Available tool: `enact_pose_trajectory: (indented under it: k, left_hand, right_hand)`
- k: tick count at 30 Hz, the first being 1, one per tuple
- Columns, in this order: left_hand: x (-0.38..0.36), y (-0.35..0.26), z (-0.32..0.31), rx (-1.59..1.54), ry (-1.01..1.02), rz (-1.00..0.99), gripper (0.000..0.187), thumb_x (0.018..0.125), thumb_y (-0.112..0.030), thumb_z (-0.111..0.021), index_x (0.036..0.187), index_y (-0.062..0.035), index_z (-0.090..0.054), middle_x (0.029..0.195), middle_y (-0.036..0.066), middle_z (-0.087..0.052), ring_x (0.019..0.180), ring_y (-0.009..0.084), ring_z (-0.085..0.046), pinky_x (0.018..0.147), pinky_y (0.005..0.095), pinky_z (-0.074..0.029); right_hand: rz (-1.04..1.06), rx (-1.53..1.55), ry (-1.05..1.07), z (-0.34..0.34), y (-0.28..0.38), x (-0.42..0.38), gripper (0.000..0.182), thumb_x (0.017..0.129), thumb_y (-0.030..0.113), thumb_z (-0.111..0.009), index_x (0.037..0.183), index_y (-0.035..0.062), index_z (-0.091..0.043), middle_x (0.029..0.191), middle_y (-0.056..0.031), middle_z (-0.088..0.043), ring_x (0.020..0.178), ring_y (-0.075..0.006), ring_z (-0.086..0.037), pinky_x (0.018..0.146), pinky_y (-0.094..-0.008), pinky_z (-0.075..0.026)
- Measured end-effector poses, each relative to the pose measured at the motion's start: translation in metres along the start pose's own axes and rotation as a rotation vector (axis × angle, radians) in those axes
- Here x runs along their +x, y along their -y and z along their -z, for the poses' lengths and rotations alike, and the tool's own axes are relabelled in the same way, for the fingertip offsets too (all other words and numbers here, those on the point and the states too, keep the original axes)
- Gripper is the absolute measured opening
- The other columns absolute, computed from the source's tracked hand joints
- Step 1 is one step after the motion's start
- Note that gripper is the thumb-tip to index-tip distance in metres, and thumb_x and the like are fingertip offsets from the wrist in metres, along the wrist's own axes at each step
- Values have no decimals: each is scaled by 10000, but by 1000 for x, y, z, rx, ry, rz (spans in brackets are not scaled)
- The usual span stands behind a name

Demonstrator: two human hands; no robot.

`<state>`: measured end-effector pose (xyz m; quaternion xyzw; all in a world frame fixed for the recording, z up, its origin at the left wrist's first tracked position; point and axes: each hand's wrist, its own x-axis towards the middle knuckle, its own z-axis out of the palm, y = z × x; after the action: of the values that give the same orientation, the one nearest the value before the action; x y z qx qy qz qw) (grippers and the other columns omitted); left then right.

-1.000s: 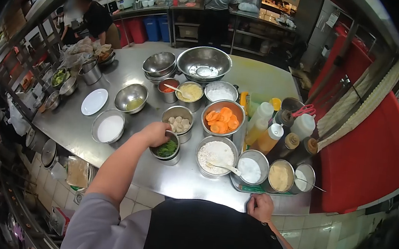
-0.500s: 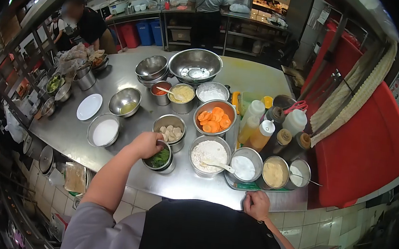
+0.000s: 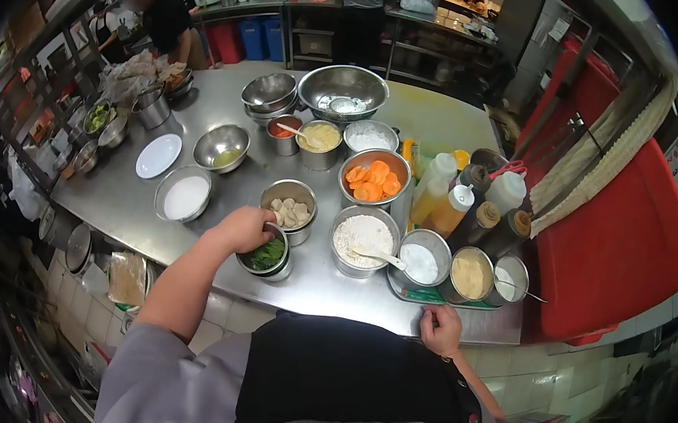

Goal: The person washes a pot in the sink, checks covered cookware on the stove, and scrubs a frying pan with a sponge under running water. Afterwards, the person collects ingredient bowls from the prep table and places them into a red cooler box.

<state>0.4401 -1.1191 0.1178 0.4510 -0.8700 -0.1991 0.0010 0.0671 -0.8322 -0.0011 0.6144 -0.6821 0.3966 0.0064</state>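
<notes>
My left hand [image 3: 246,229] is closed on the near-left rim area of a small metal bowl of green leaves [image 3: 271,252], which sits at the front edge of the steel table. Right behind it stands a metal bowl of pale sliced pieces [image 3: 288,213]. My right hand [image 3: 440,330] rests at the table's front edge with its fingers curled in, and nothing shows in them. Nearest to that hand are a green-edged tray [image 3: 421,295], a container of white powder [image 3: 419,263] and one of tan powder [image 3: 470,275]. A bowl of flour with a white spoon [image 3: 363,236] stands between my hands.
Sliced carrots [image 3: 372,184] fill a bowl behind the flour. Squeeze bottles [image 3: 447,210] crowd the right, beside a red bin [image 3: 613,246]. Left are a white plate [image 3: 158,157], a bowl of white contents [image 3: 184,195] and a bowl of yellowish liquid [image 3: 222,150]. Co-workers stand beyond.
My view has tilted down a little, so the table sits higher in it. My left hand stays on the bowl of leaves; my right hand stays at the edge. The background co-workers shifted slightly.
</notes>
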Motion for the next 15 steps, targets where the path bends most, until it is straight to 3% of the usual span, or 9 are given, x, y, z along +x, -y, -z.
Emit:
enact_pose_trajectory:
  k: [3, 6, 9, 15]
  left_hand:
    - [-20, 5, 7, 6, -2, 12, 235, 789, -168, -718, 1013, -100, -697, 910, 178, -695, 873, 361, -663, 786, 418, -519]
    - [-45, 16, 11, -33, -22, 19, 198, 803, -180, -685, 971, -78, -671, 897, 193, -685, 886, 381, -647, 788, 463, -504]
    - [-71, 27, 12, -80, -48, 62, 200, 801, -180, -692, 968, -74, -670, 889, 192, -684, 878, 384, -647, 778, 465, -505]
    - [-126, 57, 14, -108, -113, 180, 214, 792, -163, -707, 991, -88, -686, 868, 181, -693, 835, 354, -674, 760, 406, -529]
  right_hand:
    - [-119, 164, 22, 15, 19, 4, 23, 832, 40, -627, 828, 32, -648, 701, -98, -565, 616, -228, -574, 573, -319, -463]
    - [-81, 176, 34, 36, 51, 34, 61, 880, 30, -597, 853, 16, -651, 719, -80, -574, 639, -164, -576, 599, -273, -460]
    - [-48, 405, -28, 29, 60, 78, 83, 908, 37, -583, 885, 2, -654, 765, -67, -609, 673, -120, -578, 625, -250, -462]
    - [-27, 597, 427, -29, 150, 208, 146, 930, 104, -587, 1005, 7, -666, 839, -55, -658, 750, -108, -607, 688, -252, -489]
